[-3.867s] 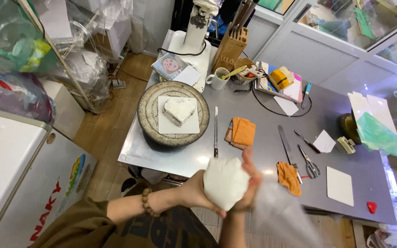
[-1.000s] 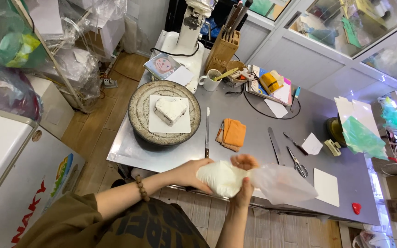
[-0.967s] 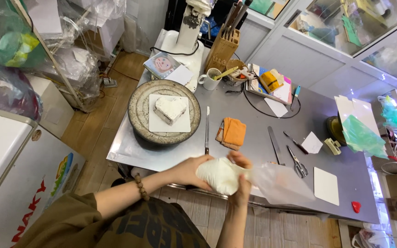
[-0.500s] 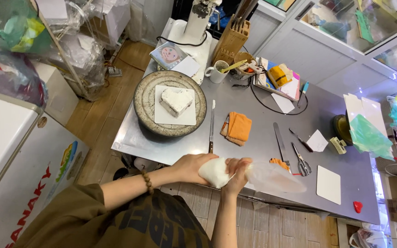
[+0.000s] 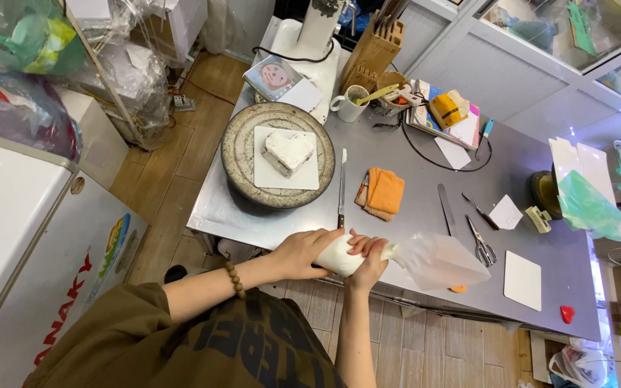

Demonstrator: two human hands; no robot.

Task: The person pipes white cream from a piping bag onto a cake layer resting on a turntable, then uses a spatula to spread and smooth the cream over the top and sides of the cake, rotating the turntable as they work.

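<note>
Both my hands grip a clear plastic piping bag [image 5: 425, 259] filled with white cream at the table's near edge. My left hand [image 5: 302, 253] wraps the full white bulge of the bag. My right hand [image 5: 369, 260] pinches the bag where the cream ends, and the empty clear part flares out to the right. Farther back, a heart-shaped white cake [image 5: 288, 151] sits on a white square board on a round grey turntable [image 5: 246, 176].
A long knife [image 5: 341, 188] and an orange cloth [image 5: 383, 192] lie just behind my hands. Scissors [image 5: 481, 244], a spatula [image 5: 445, 208], white cards, a mug [image 5: 348, 105], a knife block [image 5: 371, 52] and a green bag [image 5: 585, 206] crowd the steel table [image 5: 411, 165]. A white cabinet stands at left.
The bag's cream has been squeezed from a wide rounded lump into a tighter narrow bulge. My hands sit lower, at the table's near edge, closer together.
</note>
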